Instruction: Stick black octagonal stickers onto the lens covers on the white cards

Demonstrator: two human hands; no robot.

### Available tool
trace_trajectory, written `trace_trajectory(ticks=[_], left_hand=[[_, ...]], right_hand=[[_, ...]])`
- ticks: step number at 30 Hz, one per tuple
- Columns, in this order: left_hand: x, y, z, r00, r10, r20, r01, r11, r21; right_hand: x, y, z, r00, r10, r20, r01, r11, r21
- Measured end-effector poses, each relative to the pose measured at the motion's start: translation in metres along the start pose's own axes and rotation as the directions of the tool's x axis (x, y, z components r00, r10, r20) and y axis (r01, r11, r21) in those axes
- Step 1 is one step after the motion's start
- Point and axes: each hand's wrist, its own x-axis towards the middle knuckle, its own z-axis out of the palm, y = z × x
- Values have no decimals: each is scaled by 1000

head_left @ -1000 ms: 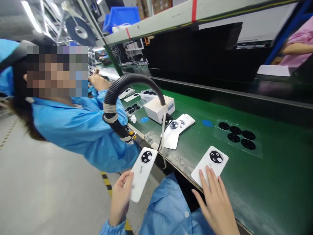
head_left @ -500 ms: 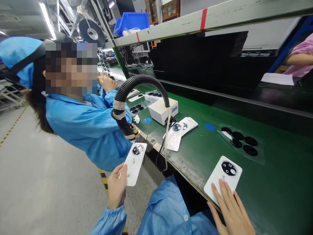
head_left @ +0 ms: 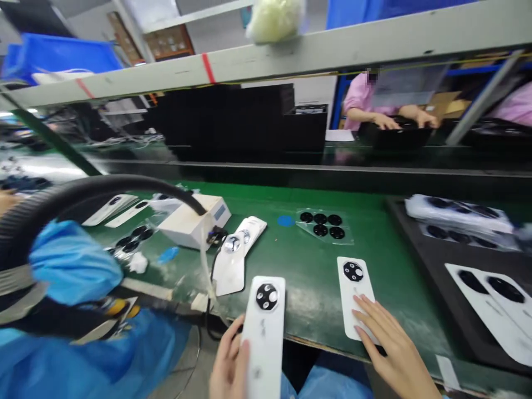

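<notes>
The green belt [head_left: 307,260] is seen running across the view. Its right end and the black tray [head_left: 419,260] on it are blurred and cut off by the frame. White tray covers [head_left: 490,293] with dark rings are laid in the tray, but what is bagged at its back cannot be made out. At the left much is hidden by a co-worker's blue sleeve [head_left: 70,260] and a black hose [head_left: 83,191], whose end meets a white box [head_left: 189,221].

A cover [head_left: 264,327] is gripped at its lower end by the left hand [head_left: 228,366], over the belt's near edge. It is long and white, with a round black camera ring at the top, and its bottom is cut off. A second cover [head_left: 355,293] lies flat on the belt, touched by the flat, unclenched fingers of the right hand [head_left: 386,343]. A sheet of black discs [head_left: 322,224] lies behind it.
</notes>
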Motion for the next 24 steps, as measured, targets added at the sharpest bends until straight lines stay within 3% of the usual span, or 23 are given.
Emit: trace_trajectory(ticks=[3, 7, 10, 13, 15, 18, 20, 24], left_hand=[[28, 9, 56, 949, 91, 302, -100, 995, 14], [47, 16, 94, 875, 159, 457, -245, 960, 133], [45, 13, 99, 872, 186, 454, -314, 922, 226], [39, 11, 93, 853, 310, 420, -462, 824, 329], [39, 17, 87, 800, 412, 436, -582, 708, 399], [54, 44, 93, 703, 479, 526, -705, 567, 427], [77, 69, 115, 622, 464, 630, -766, 527, 369], [141, 102, 190, 546, 419, 726, -808, 494, 323]], right_hand=[[6, 0, -6, 998, 54, 17, -54, 998, 13], [16, 2, -16, 995, 83, 53, -87, 993, 74], [39, 12, -28, 989, 107, 98, -120, 984, 131], [83, 29, -38, 978, 139, 153, -169, 964, 204], [120, 46, -36, 975, 135, 174, -178, 949, 262], [172, 76, -19, 972, 130, 195, -182, 943, 278], [197, 95, -2, 965, 120, 233, -183, 944, 273], [222, 121, 27, 944, 70, 324, -165, 947, 275]])
